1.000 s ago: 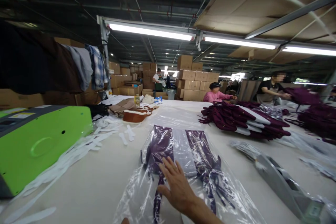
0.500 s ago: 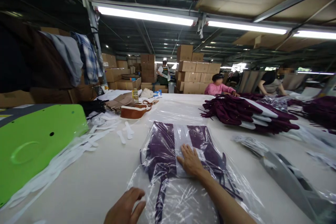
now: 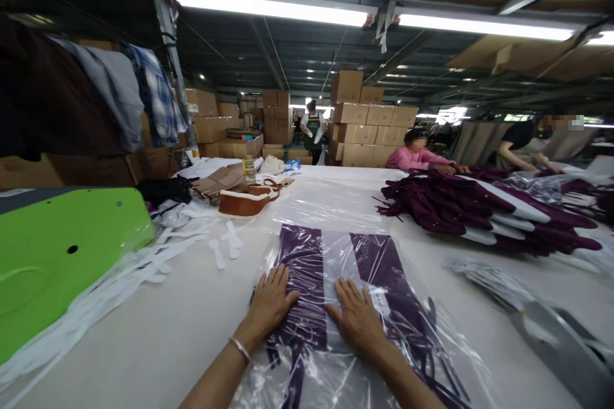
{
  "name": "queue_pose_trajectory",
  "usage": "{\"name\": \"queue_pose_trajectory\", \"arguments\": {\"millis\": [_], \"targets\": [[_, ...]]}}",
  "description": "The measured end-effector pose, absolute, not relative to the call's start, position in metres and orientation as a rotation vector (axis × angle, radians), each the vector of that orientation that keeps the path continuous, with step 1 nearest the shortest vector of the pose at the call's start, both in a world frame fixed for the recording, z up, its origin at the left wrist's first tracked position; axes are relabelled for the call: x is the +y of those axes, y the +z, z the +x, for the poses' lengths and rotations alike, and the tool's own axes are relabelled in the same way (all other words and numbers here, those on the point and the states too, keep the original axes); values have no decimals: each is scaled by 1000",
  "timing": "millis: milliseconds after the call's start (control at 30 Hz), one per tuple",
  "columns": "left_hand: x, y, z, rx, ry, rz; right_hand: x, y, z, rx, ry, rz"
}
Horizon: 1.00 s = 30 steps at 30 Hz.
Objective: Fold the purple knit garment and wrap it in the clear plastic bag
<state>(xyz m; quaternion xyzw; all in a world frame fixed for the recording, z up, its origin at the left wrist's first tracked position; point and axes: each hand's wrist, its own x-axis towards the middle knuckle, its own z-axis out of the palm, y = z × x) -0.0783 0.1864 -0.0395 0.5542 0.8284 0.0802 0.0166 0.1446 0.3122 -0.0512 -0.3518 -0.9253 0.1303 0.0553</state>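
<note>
Purple-and-white garment [image 3: 307, 281] lies flat inside a clear plastic bag [image 3: 336, 358] on the near middle of the table [image 3: 182, 332]. Both palms press on it, fingers spread, gripping nothing: the left hand [image 3: 271, 300] on the left purple panel, the right hand [image 3: 357, 316] on the white centre strip. The film looks slick, so uneven pressure could slide the bag or crease the fabric, and the loose dark cords at the near right could bunch up. Left sits a green machine [image 3: 62, 255] among white strips [image 3: 144, 262]. Farther off lie a brown bag [image 3: 242, 201] and a pile of purple garments [image 3: 460, 208], with stacked cardboard boxes [image 3: 364, 124] behind.
</note>
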Motion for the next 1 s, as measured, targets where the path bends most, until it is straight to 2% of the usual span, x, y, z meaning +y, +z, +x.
{"name": "queue_pose_trajectory", "arguments": {"millis": [167, 200, 300, 400, 633, 1000], "targets": [[216, -11, -88, 2563, 279, 1827, 369, -28, 136, -2809, 800, -1085], [229, -4, -91, 2594, 308, 1887, 388, -20, 132, -2768, 793, -1109], [277, 6, -106, 2669, 345, 1962, 450, -5, 123, -2663, 426, -1244], [314, -9, -128, 2724, 321, 1834, 503, -20, 125, -2662, 185, -1383], [334, -64, -170, 2606, 482, 1556, 562, -89, 146, -2590, 203, -1585], [333, -62, -166, 2615, 506, 1517, 547, -100, 147, -2458, -63, -1504]]}}
